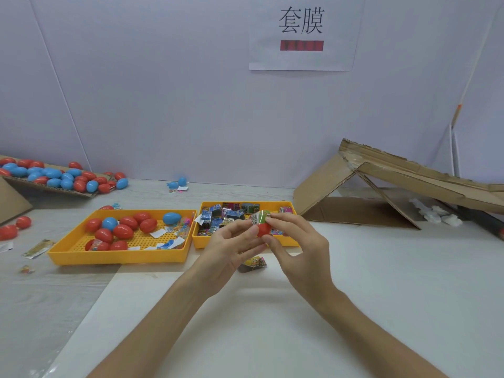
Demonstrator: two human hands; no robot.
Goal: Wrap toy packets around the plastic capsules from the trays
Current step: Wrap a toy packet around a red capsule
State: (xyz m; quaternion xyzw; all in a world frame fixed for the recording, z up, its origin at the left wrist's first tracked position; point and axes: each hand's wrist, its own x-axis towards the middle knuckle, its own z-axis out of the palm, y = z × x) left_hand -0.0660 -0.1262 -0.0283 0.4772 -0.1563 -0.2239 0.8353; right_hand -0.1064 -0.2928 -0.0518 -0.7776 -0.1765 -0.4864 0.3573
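Capsule long axis upright, packet over top end | hands: left hand and right hand pinch it

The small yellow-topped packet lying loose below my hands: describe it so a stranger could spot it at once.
Find the right-hand yellow plastic tray, full of printed packets. Before its near wall, on the white table beneath the left hand and right hand, lies the small yellow-topped packet. Unlike its neighbours, it lies outside the tray.
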